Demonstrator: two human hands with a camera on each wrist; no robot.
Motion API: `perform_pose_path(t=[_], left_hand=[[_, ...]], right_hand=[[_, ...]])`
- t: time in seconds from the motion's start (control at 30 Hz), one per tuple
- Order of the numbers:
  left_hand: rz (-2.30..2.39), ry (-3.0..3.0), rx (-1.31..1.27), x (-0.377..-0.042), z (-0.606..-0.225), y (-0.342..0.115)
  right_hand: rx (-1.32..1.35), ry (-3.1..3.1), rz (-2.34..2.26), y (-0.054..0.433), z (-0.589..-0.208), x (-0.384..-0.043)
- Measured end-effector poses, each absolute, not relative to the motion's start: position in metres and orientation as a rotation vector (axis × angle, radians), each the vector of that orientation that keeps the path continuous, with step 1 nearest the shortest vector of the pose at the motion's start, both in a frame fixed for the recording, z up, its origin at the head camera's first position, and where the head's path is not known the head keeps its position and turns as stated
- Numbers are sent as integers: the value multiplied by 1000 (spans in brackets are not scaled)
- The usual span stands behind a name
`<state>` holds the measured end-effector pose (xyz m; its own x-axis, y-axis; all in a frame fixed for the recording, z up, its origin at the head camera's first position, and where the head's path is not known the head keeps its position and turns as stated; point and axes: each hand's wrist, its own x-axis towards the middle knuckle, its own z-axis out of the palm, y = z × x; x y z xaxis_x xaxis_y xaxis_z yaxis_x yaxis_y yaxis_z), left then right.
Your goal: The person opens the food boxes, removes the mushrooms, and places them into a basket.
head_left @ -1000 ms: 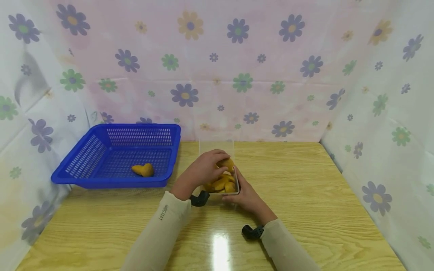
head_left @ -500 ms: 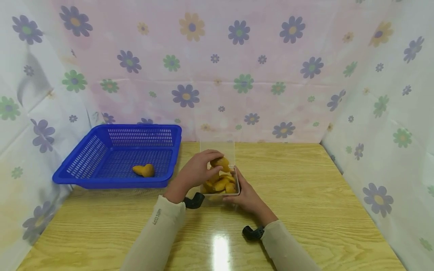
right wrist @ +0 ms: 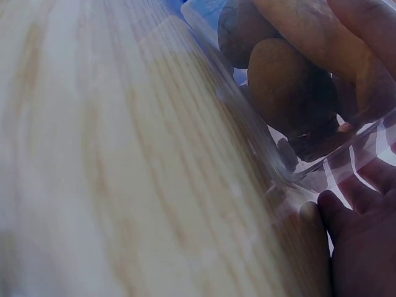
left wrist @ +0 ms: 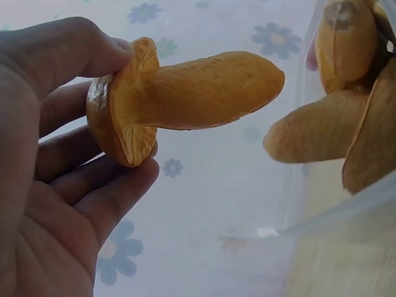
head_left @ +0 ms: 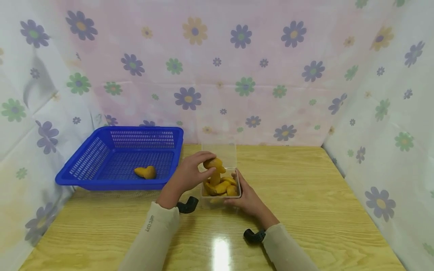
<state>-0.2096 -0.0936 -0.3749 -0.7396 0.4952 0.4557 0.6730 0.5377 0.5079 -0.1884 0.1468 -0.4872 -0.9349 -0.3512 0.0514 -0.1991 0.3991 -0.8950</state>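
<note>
My left hand (head_left: 188,173) pinches a yellow-brown mushroom (left wrist: 210,90) by its cap, between thumb and fingers. Its stem points down over a clear plastic box (head_left: 203,195) in the head view, and toward the box in the left wrist view. Inside the box lie several similar mushrooms (head_left: 222,187). The box's clear lid (head_left: 220,155) stands raised at the back. From the right side, my right hand (head_left: 249,198) grips the box, thumb at the front corner and fingers along its side. The right wrist view catches the box wall and mushrooms close up, with part of that hand (right wrist: 365,247).
On the left stands a blue perforated basket (head_left: 118,185) holding one mushroom shape (head_left: 145,172), whose cap faces right. The wooden table (head_left: 305,210) carries everything, and a flowered cloth (head_left: 217,75) hangs behind and at both sides.
The left hand has moved left and drawn the mushroom up from the box's right part, so its stem now shows. My right hand keeps its grip. The view has tilted up slightly.
</note>
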Motion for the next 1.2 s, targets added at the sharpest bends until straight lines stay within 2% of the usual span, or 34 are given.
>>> perform_pose_path(t=[0.2,1.2], left_hand=[[-987,-2499,-965,-212,-375,-102],[-963,-2550,-690,-209,-365,-160]], right_hand=[[-488,2467,-1526,144,-455,-174],[-504,2485,-1512,144,-458,-175]])
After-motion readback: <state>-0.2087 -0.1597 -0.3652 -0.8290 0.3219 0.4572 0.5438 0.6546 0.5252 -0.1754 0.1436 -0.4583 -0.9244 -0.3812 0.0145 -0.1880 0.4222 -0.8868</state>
